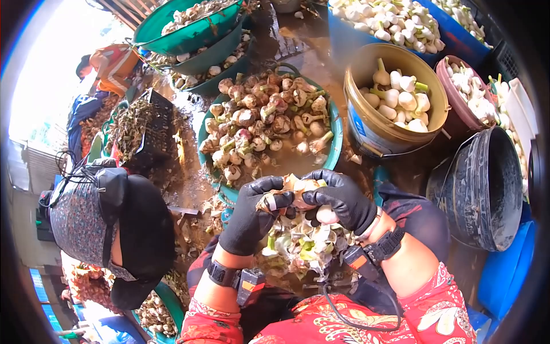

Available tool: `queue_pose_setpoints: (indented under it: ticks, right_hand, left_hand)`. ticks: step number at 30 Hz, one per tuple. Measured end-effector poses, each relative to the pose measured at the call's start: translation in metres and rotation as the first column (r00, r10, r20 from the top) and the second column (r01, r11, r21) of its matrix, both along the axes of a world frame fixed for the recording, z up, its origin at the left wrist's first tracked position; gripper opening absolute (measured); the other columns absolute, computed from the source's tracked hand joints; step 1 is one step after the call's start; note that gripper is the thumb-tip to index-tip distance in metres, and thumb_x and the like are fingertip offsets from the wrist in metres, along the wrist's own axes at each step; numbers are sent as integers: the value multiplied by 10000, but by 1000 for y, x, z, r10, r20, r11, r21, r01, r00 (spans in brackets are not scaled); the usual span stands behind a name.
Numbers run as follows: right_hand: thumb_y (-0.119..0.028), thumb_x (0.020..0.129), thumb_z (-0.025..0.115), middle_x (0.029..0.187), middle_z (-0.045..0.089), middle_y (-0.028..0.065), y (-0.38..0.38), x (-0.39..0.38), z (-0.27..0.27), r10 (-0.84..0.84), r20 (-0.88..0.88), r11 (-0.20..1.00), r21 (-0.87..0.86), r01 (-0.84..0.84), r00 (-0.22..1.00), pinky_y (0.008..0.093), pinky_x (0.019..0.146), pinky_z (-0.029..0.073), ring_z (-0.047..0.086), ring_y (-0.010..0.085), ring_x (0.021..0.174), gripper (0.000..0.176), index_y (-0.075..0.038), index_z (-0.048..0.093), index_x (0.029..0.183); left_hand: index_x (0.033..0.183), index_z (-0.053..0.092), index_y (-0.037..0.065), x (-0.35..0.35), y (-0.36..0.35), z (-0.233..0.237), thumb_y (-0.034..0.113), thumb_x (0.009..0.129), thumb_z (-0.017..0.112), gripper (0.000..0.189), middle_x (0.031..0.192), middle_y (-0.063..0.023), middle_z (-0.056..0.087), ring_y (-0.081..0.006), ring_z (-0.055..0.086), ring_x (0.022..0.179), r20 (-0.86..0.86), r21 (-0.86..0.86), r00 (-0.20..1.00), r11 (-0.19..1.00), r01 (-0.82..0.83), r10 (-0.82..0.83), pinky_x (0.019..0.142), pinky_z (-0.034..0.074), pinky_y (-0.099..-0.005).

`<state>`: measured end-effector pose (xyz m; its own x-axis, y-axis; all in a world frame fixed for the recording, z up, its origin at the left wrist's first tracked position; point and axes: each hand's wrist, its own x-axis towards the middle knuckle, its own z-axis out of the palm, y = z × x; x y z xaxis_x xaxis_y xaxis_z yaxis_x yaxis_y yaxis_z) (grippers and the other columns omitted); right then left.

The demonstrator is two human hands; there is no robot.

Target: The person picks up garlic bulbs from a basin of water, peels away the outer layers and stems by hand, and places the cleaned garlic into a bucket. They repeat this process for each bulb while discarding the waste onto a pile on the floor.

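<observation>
In black gloves, my left hand [252, 212] and my right hand [346, 200] meet in front of me. Between them they grip a garlic bulb [301, 192] with loose brown outer skin. A second pale, pinkish bulb [327, 215] shows under my right fingers. Something white, perhaps a band or tape, crosses a finger of my left hand. Below lies a heap of white and green garlic peelings [309, 246]. Just beyond my hands stands a green tub [338, 135] with dirty, unpeeled bulbs in brown water.
A yellowish bucket [355, 74] of peeled garlic stands at right, beside a mauve tub [444, 74] and blue containers [338, 37] of garlic. A black bucket [458, 189] lies tilted nearby. Green basins [154, 37] are stacked at upper left. A capped person [86, 212] sits close on my left.
</observation>
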<state>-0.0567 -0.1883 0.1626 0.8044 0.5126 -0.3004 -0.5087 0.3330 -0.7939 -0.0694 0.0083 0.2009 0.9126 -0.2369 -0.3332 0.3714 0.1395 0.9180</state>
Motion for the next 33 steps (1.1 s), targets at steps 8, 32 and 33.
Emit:
queue_pose_setpoints:
  ticks: [8,32,33]
  right_hand:
    - [-138,746,714,993,621,71,-5,-3,18,14,-38,982,188,-7,999,268,720,509,605,136,847,460,-4,536,1149]
    - [-132,720,728,971,644,112,-4,2,29,-115,627,904,-255,343,771,311,809,484,630,180,840,339,-30,666,1037]
    - [-132,720,728,971,644,112,-4,2,27,-114,626,903,-259,344,771,311,809,484,630,180,840,339,-30,666,1037]
  left_hand:
    - [1016,584,-39,-1,1,10,60,802,624,239,825,-74,624,-114,572,687,-185,-405,982,908,-107,33,590,464,-244]
    - [1278,468,-6,-8,-7,-2,90,847,627,469,1169,-82,566,-173,577,1034,-88,-330,995,941,-69,42,898,487,-306]
    - [1275,467,-13,-8,-9,1,86,843,630,472,1173,-83,565,-173,572,1044,-64,-325,997,944,-61,43,900,484,-300]
